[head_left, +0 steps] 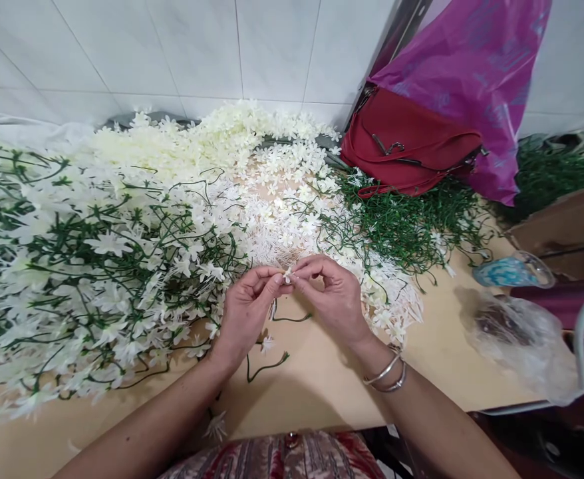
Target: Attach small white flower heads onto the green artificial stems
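My left hand and my right hand meet over the table's near middle, fingertips pinched together. Between them is a small white artificial flower, gripped from both sides; its lower part is hidden by my fingers. A green plastic stem shows just below the hands, and another loose stem lies nearer to me. To the left spreads a big heap of white artificial flowers on green stems. Loose white blossoms and pale thin stamens lie just beyond my fingers.
Cream blossoms are piled against the tiled wall. A red handbag and a purple plastic bag stand behind green stems. At right are a blue-patterned cup, a clear plastic bag and a cardboard box.
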Available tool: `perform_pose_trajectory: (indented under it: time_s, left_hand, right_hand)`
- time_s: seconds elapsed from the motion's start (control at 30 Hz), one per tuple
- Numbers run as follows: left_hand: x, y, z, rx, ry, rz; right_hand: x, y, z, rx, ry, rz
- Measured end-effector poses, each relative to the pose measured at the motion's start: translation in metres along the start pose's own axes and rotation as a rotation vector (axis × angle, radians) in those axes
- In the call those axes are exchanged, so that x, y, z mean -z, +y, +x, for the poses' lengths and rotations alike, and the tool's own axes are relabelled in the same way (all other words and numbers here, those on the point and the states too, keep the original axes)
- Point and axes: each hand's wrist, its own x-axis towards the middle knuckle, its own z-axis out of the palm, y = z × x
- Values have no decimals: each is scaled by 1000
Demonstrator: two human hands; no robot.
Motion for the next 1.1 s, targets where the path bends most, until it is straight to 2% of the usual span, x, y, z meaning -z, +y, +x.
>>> perform_pose_trajectory:
  time_s: [0.17, 0.33, 0.4, 0.6, 0.67, 0.77, 0.87, 1.1]
  left_hand:
    - [4, -6, -3, -86, -60, 107]
    - [10, -5, -4, -298, -50, 401]
    - [11, -1, -4, -389, -69, 496]
    - [10, 4, -7, -638, -136, 580]
    - [10, 2, -8, -608, -119, 560]
    - [9, 0, -10, -474, -62, 473]
    - [9, 1, -11, -412, -64, 438]
    - [7, -1, -11, -386, -114, 421]
  right_hand:
    - [-6, -4, -4, 25, 31, -37]
    - [-7, -4, -4, -161, 72, 84]
    - [-3, -4, 0, -188, 59, 113]
    - [10, 0, 10, -237, -173, 293]
    - [11, 0, 10, -214, -161, 332]
    - [9, -2, 8, -96, -70, 260]
    - [8, -4, 6, 0, -20, 200]
    - [6, -3, 5, -24, -15, 211]
